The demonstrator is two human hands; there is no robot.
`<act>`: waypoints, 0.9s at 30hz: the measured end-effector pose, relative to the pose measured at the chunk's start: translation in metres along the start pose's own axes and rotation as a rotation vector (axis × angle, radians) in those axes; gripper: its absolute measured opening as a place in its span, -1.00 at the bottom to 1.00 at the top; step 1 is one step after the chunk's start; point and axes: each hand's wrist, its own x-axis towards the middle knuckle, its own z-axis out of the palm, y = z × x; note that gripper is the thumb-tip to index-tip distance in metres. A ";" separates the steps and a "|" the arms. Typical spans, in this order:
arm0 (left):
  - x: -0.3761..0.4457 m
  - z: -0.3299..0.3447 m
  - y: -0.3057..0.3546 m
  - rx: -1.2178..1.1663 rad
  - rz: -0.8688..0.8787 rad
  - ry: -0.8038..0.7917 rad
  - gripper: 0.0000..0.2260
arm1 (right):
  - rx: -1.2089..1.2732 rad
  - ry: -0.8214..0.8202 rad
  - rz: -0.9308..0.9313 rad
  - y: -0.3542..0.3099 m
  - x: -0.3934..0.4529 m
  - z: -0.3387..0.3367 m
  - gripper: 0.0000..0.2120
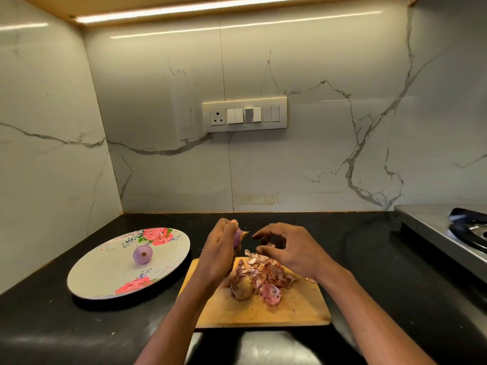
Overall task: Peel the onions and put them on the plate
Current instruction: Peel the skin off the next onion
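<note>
Onion (142, 254) on plate (105, 275), left of cutting board (295, 309)

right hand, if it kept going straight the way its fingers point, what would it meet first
Probably the onion held in the left hand: the right hand has its curled fingers pointing leftward at it, a small gap between. Depth is hard to judge.

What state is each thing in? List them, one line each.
Plate: holds one peeled onion.
Left hand: grips a partly peeled onion.
Right hand: fingers curled, holding nothing that shows.
Cutting board: holds peels and one unpeeled onion.
</note>
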 end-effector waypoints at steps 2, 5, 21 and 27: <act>-0.002 0.001 0.001 0.001 -0.003 0.002 -0.71 | 0.088 0.059 -0.005 -0.004 0.000 -0.003 -0.75; -0.002 0.001 0.001 -0.003 0.011 0.008 -0.66 | 0.156 0.087 -0.032 -0.013 0.000 -0.005 -0.76; -0.004 0.006 -0.001 0.032 0.048 0.023 -0.68 | 0.169 0.240 -0.015 -0.033 0.002 0.011 -0.94; -0.007 0.007 0.001 -0.024 0.011 0.026 -0.68 | 0.404 0.048 0.156 -0.034 0.004 0.003 -0.98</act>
